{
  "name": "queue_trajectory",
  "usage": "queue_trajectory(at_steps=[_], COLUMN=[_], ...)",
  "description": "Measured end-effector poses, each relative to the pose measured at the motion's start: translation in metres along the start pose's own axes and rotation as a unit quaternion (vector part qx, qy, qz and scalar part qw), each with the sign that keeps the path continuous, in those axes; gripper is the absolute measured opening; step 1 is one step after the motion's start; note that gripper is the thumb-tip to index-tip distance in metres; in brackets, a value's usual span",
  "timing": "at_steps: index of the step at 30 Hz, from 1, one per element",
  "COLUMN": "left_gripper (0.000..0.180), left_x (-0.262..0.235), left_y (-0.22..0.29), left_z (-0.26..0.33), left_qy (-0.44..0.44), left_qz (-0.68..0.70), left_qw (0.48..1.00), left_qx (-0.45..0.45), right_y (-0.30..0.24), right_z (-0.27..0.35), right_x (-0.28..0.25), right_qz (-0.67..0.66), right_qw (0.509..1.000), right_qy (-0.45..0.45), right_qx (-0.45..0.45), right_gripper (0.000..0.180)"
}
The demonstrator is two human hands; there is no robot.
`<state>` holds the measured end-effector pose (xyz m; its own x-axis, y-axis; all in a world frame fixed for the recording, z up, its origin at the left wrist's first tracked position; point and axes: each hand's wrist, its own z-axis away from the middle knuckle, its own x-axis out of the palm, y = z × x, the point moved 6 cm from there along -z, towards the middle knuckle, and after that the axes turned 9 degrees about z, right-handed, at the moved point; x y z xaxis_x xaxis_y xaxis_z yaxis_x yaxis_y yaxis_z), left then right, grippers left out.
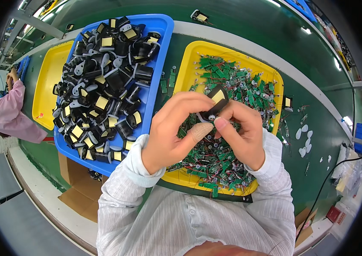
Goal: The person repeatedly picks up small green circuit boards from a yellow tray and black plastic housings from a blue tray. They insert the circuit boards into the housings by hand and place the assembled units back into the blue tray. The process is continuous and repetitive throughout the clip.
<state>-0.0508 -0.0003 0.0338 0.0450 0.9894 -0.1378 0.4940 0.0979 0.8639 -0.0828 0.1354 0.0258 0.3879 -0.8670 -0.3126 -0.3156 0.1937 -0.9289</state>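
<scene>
- Black piece [219, 97] with a pale yellow pad is up between both hands, above the left edge of the yellow tray [187, 66].
- Left hand [168, 128]: grip closed, fingertips and thumb pinching the black piece; tan wrap [201, 132] around the thumb.
- Right hand [245, 132]: thumb and forefinger nearly together at the piece's near end. Cannot tell whether this grip has hold of anything small.
- Risk: a fingertip pinch leaves little margin; the wrapped thumb probably feels less. A slip likely drops the piece among the green boards [257, 94] filling the yellow tray.
- Risk: thin wires trail from the boards, some over the tray's near edge. A cuff brushing past could snag one and strain its joint.
- Risk: blue tray [168, 42], left on the tabletop [300, 89], is heaped with similar pieces; a forearm knock could send some over its right edge.
- Risk: white ovals [304, 128] lie loose past the yellow tray's right edge, easily swept away.
- Writing: no brand or label readable on the held piece. Red box [334, 214], beyond the tabletop's near right corner, bears pale marks too small to read.
</scene>
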Motion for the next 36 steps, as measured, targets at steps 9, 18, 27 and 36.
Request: queue_trajectory(at_steps=[9,18,27,36], left_gripper=[0.022,0.016,0.018,0.017], left_x=[-0.001,0.005,0.006,0.004], left_y=[0.003,-0.011,-0.019,-0.022], left_z=[0.001,0.006,0.010,0.013], left_qy=[0.010,0.020,0.022,0.044], left_qz=[-0.025,0.189,0.278,0.280], left_qw=[1.000,0.980,0.949,0.945], left_qx=[0.011,-0.057,-0.150,-0.163], right_y=[-0.003,-0.009,0.001,0.004], right_z=[0.001,-0.001,0.001,0.001], right_x=[0.003,0.006,0.005,0.007], right_qz=[0.034,0.041,0.024,-0.060], right_qw=[0.999,0.999,0.999,0.997], right_qy=[0.003,-0.013,-0.015,-0.017], right_qx=[-0.003,-0.004,0.015,0.056], right_gripper=[0.009,0.010,0.009,0.010])
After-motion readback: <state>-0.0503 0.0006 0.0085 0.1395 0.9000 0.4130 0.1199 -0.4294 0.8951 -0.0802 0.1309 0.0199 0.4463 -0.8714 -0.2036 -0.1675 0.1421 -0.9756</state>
